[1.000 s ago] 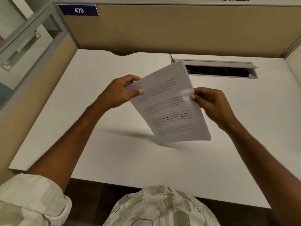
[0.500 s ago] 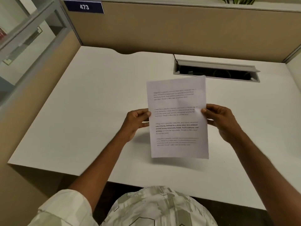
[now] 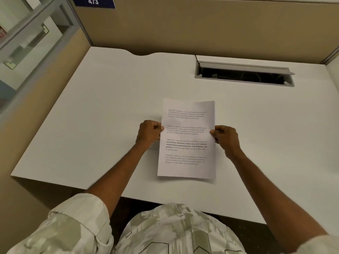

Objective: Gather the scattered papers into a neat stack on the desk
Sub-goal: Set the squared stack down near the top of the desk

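Note:
A stack of white printed papers lies lengthwise on the white desk, near its front edge and a little right of the middle. My left hand pinches the stack's left edge about halfway up. My right hand pinches the right edge at the same height. The sheets look squared up, with only the top page's text showing. A thin shadow runs under the stack's lower edge, so whether it rests fully flat is unclear.
An open grey cable tray is cut into the desk at the back right. Tan cubicle partitions close off the back and left, with a glass panel at the upper left. A blue "473" sign hangs above.
The stack went from tilted and raised in both hands to straight, then came down onto the desk. Both hands stayed on its side edges throughout.

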### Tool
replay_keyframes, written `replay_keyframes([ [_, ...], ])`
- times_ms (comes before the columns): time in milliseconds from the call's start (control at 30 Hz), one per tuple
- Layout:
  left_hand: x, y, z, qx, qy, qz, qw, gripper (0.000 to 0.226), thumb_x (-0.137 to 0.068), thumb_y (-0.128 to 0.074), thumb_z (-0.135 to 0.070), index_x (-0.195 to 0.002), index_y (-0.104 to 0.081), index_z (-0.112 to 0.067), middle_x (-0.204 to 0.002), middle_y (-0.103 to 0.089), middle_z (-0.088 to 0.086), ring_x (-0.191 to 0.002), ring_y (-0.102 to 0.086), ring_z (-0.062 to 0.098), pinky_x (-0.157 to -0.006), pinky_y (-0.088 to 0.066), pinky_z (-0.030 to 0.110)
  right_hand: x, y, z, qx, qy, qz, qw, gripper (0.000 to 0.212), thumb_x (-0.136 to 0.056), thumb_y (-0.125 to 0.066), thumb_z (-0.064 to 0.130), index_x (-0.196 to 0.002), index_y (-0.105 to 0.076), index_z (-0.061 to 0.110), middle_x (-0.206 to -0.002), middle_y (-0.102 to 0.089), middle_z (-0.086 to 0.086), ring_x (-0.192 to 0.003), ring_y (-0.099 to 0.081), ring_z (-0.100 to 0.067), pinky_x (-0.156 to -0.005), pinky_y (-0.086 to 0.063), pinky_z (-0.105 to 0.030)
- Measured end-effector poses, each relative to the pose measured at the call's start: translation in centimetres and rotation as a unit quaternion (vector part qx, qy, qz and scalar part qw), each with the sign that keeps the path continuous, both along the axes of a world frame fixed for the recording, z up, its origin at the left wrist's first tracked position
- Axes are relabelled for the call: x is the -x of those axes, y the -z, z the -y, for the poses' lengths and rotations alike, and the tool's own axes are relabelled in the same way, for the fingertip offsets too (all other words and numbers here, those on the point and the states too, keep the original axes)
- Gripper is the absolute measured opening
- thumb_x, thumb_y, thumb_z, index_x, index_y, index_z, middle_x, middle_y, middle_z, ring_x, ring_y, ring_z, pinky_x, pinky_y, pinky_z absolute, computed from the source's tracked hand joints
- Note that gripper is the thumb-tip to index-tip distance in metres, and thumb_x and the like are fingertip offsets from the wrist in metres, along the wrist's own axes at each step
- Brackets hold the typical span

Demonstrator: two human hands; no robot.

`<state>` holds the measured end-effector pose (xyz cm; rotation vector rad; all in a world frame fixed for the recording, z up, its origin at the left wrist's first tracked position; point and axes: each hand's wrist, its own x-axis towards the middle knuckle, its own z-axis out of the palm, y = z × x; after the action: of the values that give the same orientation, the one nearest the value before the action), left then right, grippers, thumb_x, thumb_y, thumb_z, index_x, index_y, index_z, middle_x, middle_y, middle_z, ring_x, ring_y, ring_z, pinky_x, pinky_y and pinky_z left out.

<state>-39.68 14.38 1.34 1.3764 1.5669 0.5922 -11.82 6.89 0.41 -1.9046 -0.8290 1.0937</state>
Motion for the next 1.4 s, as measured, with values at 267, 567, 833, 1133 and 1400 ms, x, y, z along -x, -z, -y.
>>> replay_keyframes([
  [267,3.8,-0.8,-2.5,0.077,-0.029,0.125,0.989,0.023,-0.094,-0.068,-0.009,-0.116,-0.071,-0.001,-0.106,-0.077,0.012,-0.09,-0.076,0.021,-0.069,-0.063,0.025,1.1,-0.3,0.1,-0.012,-0.032,-0.114,0.993,0.026,-0.094,-0.074,0.008,-0.118,-0.073,-0.002,-0.099,-0.076,-0.012,-0.092,-0.069,-0.021,-0.089,-0.061,-0.033],
  [567,8.9,-0.7,-7.7,0.086,0.029,0.141,0.986,0.024,-0.095,-0.067,-0.009,-0.117,-0.071,0.0,-0.104,-0.078,0.011,-0.086,-0.076,0.02,-0.07,-0.063,0.027,6.8,-0.6,-2.7,-0.022,0.036,-0.098,0.994,0.018,-0.09,-0.077,0.004,-0.107,-0.077,0.0,-0.094,-0.08,-0.011,-0.081,-0.076,-0.018,-0.085,-0.064,-0.031],
  [833,11.1,-1.7,-13.5,0.072,0.062,0.136,0.986,0.024,-0.095,-0.066,-0.006,-0.116,-0.07,0.004,-0.106,-0.077,0.014,-0.088,-0.077,0.023,-0.07,-0.064,0.027,11.0,-1.1,-8.1,-0.008,0.126,-0.073,0.989,0.021,-0.09,-0.074,0.002,-0.111,-0.077,-0.003,-0.106,-0.078,-0.018,-0.088,-0.074,-0.026,-0.086,-0.062,-0.035],
  [1133,9.3,-2.1,-22.5,0.127,0.013,0.195,0.972,0.031,-0.091,-0.072,-0.005,-0.118,-0.067,0.008,-0.095,-0.077,0.012,-0.07,-0.077,0.013,-0.061,-0.061,0.023,9.1,-2.8,-17.6,0.013,0.134,-0.04,0.99,0.021,-0.09,-0.076,0.006,-0.111,-0.078,0.002,-0.111,-0.078,-0.017,-0.105,-0.075,-0.036,-0.097,-0.061,-0.046],
  [1400,4.1,-1.9,-31.8,0.099,-0.004,0.146,0.984,0.03,-0.091,-0.072,-0.007,-0.118,-0.067,0.005,-0.11,-0.075,0.017,-0.079,-0.076,0.019,-0.058,-0.061,0.022,5.0,-2.9,-27.6,0.009,0.156,-0.054,0.986,0.028,-0.089,-0.077,0.003,-0.117,-0.075,-0.001,-0.116,-0.076,-0.018,-0.104,-0.075,-0.036,-0.094,-0.062,-0.045],
])
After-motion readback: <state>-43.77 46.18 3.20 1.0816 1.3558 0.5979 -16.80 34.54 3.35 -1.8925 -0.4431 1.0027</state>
